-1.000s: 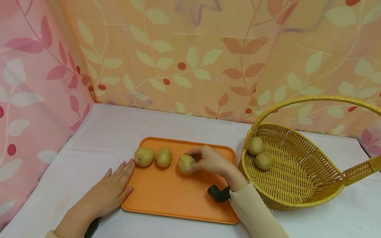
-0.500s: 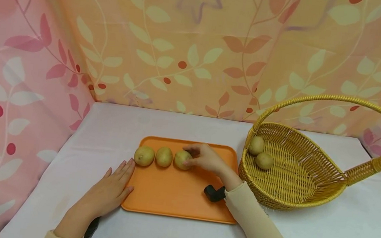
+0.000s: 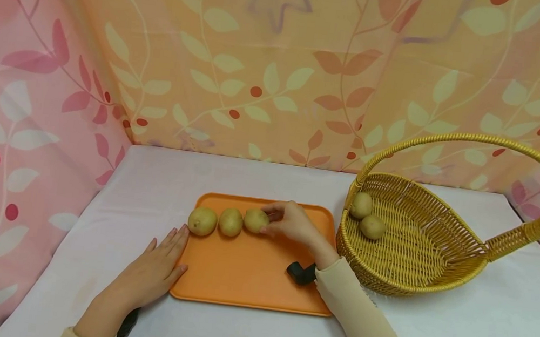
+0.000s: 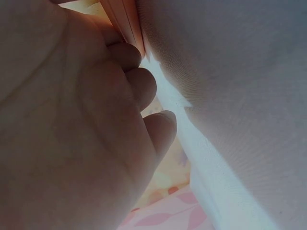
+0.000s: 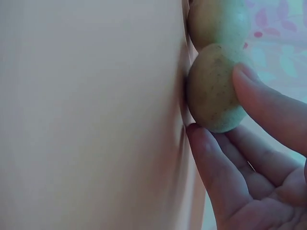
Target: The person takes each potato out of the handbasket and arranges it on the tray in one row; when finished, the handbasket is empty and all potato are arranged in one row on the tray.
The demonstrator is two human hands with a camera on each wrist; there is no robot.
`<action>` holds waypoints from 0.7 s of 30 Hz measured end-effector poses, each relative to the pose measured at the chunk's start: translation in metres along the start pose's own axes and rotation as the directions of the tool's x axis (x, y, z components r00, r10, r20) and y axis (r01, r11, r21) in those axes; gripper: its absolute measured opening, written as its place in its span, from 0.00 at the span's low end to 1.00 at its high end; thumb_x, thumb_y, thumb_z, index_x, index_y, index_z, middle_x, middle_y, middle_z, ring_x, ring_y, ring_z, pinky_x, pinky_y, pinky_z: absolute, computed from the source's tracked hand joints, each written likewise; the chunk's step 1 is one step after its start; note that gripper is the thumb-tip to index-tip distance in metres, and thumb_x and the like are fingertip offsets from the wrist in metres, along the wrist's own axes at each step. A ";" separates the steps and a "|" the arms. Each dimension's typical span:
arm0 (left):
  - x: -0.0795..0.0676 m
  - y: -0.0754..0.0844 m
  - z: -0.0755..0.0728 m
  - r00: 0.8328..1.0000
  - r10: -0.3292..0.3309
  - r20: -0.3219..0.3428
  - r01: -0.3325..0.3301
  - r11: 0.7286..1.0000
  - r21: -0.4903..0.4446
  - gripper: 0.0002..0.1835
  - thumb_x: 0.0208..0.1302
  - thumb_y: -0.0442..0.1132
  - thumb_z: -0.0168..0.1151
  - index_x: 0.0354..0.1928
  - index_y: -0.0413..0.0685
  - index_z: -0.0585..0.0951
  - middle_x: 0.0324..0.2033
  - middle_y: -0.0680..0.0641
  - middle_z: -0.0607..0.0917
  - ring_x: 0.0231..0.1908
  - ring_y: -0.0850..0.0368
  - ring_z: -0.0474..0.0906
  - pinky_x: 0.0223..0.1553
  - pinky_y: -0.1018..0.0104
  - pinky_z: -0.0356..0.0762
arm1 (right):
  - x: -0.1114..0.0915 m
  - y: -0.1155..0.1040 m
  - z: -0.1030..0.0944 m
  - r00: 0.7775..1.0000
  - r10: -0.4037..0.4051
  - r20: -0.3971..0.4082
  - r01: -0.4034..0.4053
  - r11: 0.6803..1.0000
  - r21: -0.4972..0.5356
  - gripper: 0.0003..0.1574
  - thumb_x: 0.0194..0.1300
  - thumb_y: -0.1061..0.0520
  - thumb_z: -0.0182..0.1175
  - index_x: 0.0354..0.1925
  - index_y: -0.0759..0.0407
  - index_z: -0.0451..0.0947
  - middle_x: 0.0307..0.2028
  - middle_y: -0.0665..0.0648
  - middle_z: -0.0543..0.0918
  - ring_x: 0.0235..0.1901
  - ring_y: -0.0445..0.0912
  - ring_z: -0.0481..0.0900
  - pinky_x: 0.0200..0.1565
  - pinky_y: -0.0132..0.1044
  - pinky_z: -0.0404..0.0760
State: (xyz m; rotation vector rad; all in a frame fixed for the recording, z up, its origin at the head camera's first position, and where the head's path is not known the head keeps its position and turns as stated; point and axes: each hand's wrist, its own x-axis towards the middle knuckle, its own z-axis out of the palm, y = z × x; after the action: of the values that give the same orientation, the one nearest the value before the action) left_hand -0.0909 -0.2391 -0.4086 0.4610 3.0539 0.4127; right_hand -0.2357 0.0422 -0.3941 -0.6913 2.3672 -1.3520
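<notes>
Three yellowish-brown potatoes form a row along the back left of an orange tray (image 3: 255, 275). The leftmost potato (image 3: 202, 221) sits at the tray's left rim, with the middle potato (image 3: 230, 223) beside it. My right hand (image 3: 291, 225) pinches the third potato (image 3: 256, 221) between thumb and fingers. In the right wrist view this speckled potato (image 5: 216, 91) rests on the tray, right up against its neighbour (image 5: 218, 21). My left hand (image 3: 153, 268) lies flat with straight fingers along the tray's left edge; the left wrist view shows its fingertips at the tray's side (image 4: 129, 28).
To the right of the tray stands a yellow wicker basket (image 3: 415, 283) with a tall arched handle, holding two more potatoes (image 3: 367, 216). A black wrist device (image 3: 300, 273) shows over the tray. Floral curtains (image 3: 240, 68) hang behind and left of the white-covered table (image 3: 215, 334).
My right hand has moved the third potato left and slightly back, bringing it beside the middle one. The left hand has stayed at the tray's edge.
</notes>
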 end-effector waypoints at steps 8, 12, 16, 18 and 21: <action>-0.001 0.000 0.000 1.000 0.004 -0.007 -0.004 1.000 0.002 0.35 0.68 0.42 0.55 0.69 0.31 0.56 0.69 0.36 0.58 0.68 0.39 0.53 0.62 0.36 0.51 | 0.002 0.001 0.008 0.999 0.021 -0.044 -0.020 0.999 0.034 0.27 0.50 0.64 0.72 0.50 0.68 0.78 0.42 0.60 0.84 0.43 0.49 0.82 0.43 0.35 0.80; 0.000 0.000 -0.001 1.000 0.005 -0.006 -0.005 1.000 0.002 0.35 0.68 0.42 0.55 0.69 0.31 0.56 0.69 0.36 0.58 0.68 0.39 0.53 0.62 0.35 0.51 | 0.000 0.001 0.008 1.000 0.022 -0.014 -0.021 0.999 0.041 0.27 0.50 0.63 0.72 0.50 0.67 0.78 0.43 0.60 0.83 0.44 0.49 0.81 0.44 0.36 0.79; 0.000 0.001 -0.001 1.000 0.007 -0.003 -0.007 1.000 0.003 0.35 0.68 0.42 0.55 0.69 0.30 0.56 0.69 0.36 0.58 0.68 0.39 0.53 0.62 0.35 0.51 | -0.002 -0.001 0.008 1.000 0.019 -0.010 -0.018 0.998 0.055 0.27 0.50 0.62 0.72 0.49 0.66 0.78 0.44 0.59 0.83 0.44 0.49 0.80 0.44 0.36 0.79; 0.000 0.001 -0.001 1.000 0.006 0.000 -0.006 1.000 0.002 0.35 0.68 0.43 0.55 0.69 0.31 0.56 0.69 0.36 0.58 0.68 0.39 0.53 0.62 0.35 0.51 | -0.003 -0.002 0.009 1.000 0.022 -0.002 -0.022 0.997 0.077 0.26 0.50 0.62 0.72 0.49 0.67 0.77 0.42 0.59 0.83 0.42 0.48 0.81 0.40 0.36 0.80; 0.000 0.001 -0.001 1.000 0.000 0.006 0.000 1.000 0.000 0.35 0.68 0.43 0.55 0.69 0.31 0.56 0.69 0.36 0.58 0.68 0.39 0.53 0.62 0.35 0.51 | -0.004 -0.003 0.010 1.000 0.029 0.007 -0.030 0.995 0.091 0.26 0.50 0.62 0.72 0.48 0.66 0.77 0.40 0.58 0.83 0.41 0.47 0.81 0.38 0.35 0.81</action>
State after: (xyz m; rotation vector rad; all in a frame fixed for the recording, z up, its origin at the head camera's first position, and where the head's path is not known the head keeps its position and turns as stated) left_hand -0.0908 -0.2383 -0.4072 0.4618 3.0486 0.4106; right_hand -0.2270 0.0358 -0.3957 -0.6312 2.2858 -1.4339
